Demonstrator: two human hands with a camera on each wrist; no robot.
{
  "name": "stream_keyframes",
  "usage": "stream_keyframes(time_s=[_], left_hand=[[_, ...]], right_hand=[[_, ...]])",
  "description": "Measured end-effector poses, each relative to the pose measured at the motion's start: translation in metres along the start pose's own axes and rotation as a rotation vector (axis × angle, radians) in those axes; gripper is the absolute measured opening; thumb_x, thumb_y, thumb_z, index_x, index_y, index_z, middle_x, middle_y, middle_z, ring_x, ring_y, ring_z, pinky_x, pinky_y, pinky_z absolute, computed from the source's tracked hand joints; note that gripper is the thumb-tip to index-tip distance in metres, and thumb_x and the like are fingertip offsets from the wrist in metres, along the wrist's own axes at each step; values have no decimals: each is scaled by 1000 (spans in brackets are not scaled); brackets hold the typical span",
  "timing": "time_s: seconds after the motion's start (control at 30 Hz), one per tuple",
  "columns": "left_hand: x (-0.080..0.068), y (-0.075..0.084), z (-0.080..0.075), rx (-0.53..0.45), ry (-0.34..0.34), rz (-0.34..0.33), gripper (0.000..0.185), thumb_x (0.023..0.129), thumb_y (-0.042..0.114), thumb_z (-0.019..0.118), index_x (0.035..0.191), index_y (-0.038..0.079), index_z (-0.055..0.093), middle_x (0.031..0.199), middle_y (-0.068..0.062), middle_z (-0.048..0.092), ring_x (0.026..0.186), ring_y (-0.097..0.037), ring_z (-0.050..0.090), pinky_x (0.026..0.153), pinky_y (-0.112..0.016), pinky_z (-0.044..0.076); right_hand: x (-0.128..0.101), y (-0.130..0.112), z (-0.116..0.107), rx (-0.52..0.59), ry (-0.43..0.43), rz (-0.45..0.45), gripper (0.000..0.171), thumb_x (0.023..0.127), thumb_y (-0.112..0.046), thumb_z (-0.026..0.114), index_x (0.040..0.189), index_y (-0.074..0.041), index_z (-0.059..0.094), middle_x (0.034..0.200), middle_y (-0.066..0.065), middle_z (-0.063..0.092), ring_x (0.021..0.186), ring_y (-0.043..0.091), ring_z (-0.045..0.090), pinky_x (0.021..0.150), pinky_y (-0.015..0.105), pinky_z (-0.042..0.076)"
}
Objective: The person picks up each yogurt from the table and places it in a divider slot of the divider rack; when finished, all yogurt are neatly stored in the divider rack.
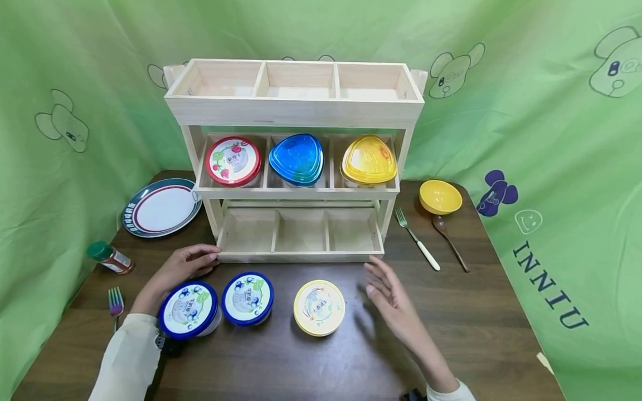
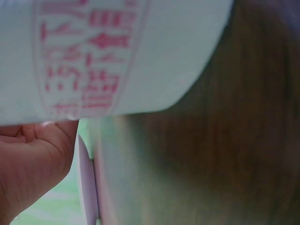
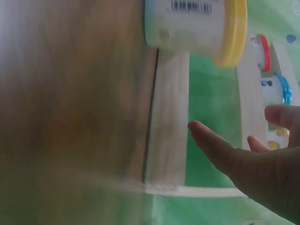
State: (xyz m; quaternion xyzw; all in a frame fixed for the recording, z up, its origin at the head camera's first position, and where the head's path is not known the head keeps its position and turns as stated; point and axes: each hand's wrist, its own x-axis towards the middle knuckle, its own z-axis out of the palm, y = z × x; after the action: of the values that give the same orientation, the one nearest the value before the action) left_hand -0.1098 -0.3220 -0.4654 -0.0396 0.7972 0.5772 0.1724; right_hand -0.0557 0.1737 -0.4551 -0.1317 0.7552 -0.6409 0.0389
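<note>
My left hand (image 1: 188, 264) is at the lower left corner of a wooden three-tier rack (image 1: 296, 113), its fingertips touching the bottom tier's edge. Near the bottom tier's right corner is my right hand (image 1: 393, 301), fingers extended and holding nothing. Two blue-rimmed tubs (image 1: 188, 309) with blueberry lids stand by my left forearm. A yellow-rimmed tub (image 1: 319, 308) stands between the hands and shows its barcode side in the right wrist view. On the middle tier sit a red-rimmed tub (image 1: 233, 161), a blue-lidded tub (image 1: 297, 160) and a yellow-lidded tub (image 1: 369, 160), one per compartment.
Left of the rack are a plate (image 1: 163, 208), a spice jar (image 1: 111, 257) lying tilted and a fork with a purplish handle (image 1: 116, 303). On the right lie a white-handled fork (image 1: 418, 241), a spoon (image 1: 450, 243) and a yellow bowl (image 1: 440, 196). Green cloth surrounds the table.
</note>
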Motion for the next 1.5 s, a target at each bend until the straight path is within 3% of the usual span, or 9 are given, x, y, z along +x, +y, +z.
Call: stream_keyframes(time_s=[0.37, 0.6, 0.77, 0.97, 1.1, 1.27, 1.5], left_hand=[[2, 0, -1, 11, -2, 14, 46, 114, 27, 61, 149, -4, 59, 150, -25, 56, 123, -15, 69, 101, -32, 61], [1, -3, 1, 0, 2, -5, 45, 114, 25, 60, 149, -3, 59, 151, -25, 56, 122, -14, 69, 101, -32, 61], [2, -3, 2, 0, 1, 5, 44, 115, 24, 59, 149, -4, 59, 151, -26, 55, 124, -16, 69, 102, -33, 60], [2, -2, 2, 4, 3, 8, 46, 115, 24, 59, 150, -5, 57, 152, -27, 54, 125, -18, 68, 102, -34, 60], [2, -2, 2, 4, -3, 13, 46, 115, 24, 58, 150, -6, 57, 153, -28, 53, 127, -20, 68, 103, -34, 60], [2, -2, 1, -5, -4, 14, 46, 115, 24, 59, 149, -6, 57, 152, -27, 54, 124, -16, 69, 102, -34, 61], [1, 1, 0, -7, 6, -17, 44, 115, 24, 60, 148, -4, 59, 151, -25, 56, 122, -15, 70, 101, -34, 61]], right_hand=[[-10, 7, 30, 127, -81, 158, 49, 110, -6, 59, 158, 2, 49, 167, 26, 41, 148, 50, 46, 114, 27, 47], [-12, 9, 42, 181, -134, 136, 37, 108, -3, 62, 144, 3, 62, 166, 30, 40, 153, 48, 41, 117, 19, 40], [-14, 11, 49, 163, -153, 119, 33, 107, -2, 62, 140, 0, 67, 161, 23, 51, 156, 39, 37, 120, 15, 33], [-14, 11, 53, 120, -149, 152, 31, 108, -6, 63, 138, -7, 69, 151, 14, 62, 143, 20, 54, 113, 19, 43], [-16, 11, 52, 112, -162, 154, 30, 109, -5, 61, 137, -6, 70, 152, 16, 61, 142, 18, 53, 113, 21, 44], [-21, 13, 48, 87, -137, 111, 29, 108, -4, 61, 134, -8, 72, 146, 12, 65, 139, 14, 56, 114, 22, 44], [-30, 18, 26, 101, -80, 30, 27, 109, -2, 61, 135, 0, 69, 137, 16, 69, 119, 9, 64, 100, 20, 53]])
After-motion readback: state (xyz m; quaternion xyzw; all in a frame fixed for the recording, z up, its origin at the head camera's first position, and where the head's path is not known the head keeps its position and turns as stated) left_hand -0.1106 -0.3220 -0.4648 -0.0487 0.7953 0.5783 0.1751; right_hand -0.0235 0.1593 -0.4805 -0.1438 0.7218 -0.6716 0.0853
